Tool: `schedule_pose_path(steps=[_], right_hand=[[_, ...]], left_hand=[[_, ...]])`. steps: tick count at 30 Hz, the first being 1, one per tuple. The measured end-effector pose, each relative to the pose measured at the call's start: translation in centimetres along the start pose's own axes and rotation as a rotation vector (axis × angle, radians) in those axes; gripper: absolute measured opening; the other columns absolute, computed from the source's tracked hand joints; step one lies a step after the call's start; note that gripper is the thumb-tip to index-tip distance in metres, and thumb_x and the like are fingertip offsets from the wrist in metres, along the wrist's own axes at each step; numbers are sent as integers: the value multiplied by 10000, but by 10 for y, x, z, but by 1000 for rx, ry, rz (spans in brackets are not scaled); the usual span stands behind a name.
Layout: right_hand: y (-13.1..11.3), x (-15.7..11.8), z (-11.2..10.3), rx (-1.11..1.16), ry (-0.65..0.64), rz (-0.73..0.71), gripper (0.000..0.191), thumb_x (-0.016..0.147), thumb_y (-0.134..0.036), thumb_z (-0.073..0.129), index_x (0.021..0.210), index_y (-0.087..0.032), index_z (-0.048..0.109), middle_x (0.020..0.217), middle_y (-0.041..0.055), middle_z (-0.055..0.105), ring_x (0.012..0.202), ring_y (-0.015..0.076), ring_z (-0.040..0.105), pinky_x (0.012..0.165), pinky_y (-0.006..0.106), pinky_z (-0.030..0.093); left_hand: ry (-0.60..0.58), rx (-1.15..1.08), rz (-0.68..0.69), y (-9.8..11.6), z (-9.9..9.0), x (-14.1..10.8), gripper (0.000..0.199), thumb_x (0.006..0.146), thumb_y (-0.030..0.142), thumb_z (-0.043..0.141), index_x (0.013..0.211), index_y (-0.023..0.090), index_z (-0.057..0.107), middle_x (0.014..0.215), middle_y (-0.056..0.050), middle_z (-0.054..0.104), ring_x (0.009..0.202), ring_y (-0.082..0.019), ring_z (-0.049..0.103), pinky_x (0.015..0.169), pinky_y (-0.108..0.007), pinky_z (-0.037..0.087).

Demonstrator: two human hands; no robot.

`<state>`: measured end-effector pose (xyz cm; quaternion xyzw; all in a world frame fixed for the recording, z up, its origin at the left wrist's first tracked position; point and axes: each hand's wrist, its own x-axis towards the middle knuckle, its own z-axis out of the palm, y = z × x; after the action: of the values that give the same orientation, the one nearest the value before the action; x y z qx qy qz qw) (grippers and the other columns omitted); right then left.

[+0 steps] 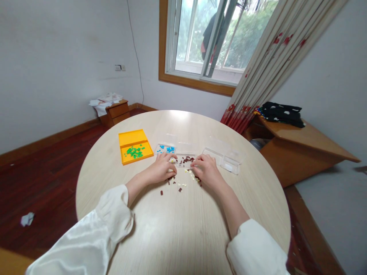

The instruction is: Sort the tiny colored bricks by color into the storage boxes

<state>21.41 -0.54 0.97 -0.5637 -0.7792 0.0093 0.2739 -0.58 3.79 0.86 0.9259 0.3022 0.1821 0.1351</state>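
Note:
My left hand (164,167) is at the left end of a clear box that holds dark brown pieces (187,159). Its fingers are curved and apart, with nothing visible between them. At the box's right end is my right hand (204,167), its fingertips close together over the rim; whether they pinch a small piece is too small to tell. Brown and cream pieces (182,185) lie loose on the table below and between both hands. Behind my left hand, blue pieces (169,149) lie in another clear box.
A yellow open case (132,136) with green pieces (135,152) stands on the left of the round table (172,229). Two clear boxes (230,165) lie at the right. Beyond the table are a window, a curtain and a wooden cabinet (304,141).

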Motion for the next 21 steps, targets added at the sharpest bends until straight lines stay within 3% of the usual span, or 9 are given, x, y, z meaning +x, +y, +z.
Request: schedule_pose_path(steps=[4,10,12,17,21], right_hand=[[1,-1,6,-54,-105,-25,115,778,-143,634,794,-218,720,930,69,596,925,220,490,793,355,320],[2,1,12,-71,-144,11,112,789,-158,632,798,-215,729,924,66,593,925,214,483,792,351,315],[-1,1,11,-75,-158,31,112,805,-179,619,801,-201,728,925,70,594,920,210,482,795,348,314],[-11,1,8,-101,-191,58,137,821,-184,595,800,-190,731,929,74,599,929,212,487,807,346,314],[-18,1,5,-113,-219,76,149,822,-166,584,804,-181,732,944,78,612,938,214,498,816,349,317]], left_hand=[[-13,-7,-17,-1,4,0,80,766,196,638,759,228,711,1220,-65,475,1115,-284,404,960,-489,324],[20,-11,-30,1,8,0,77,768,173,630,739,210,691,1204,-60,494,1100,-274,413,942,-473,338],[108,-8,-20,1,8,1,81,788,184,613,760,208,685,1207,-63,493,1105,-271,405,943,-470,336],[468,-25,-95,2,13,10,98,824,200,584,830,215,681,1167,-67,506,1059,-234,416,930,-423,354],[543,-31,-137,-1,23,18,98,820,215,601,850,226,693,1141,-62,510,1009,-220,422,911,-395,365]])
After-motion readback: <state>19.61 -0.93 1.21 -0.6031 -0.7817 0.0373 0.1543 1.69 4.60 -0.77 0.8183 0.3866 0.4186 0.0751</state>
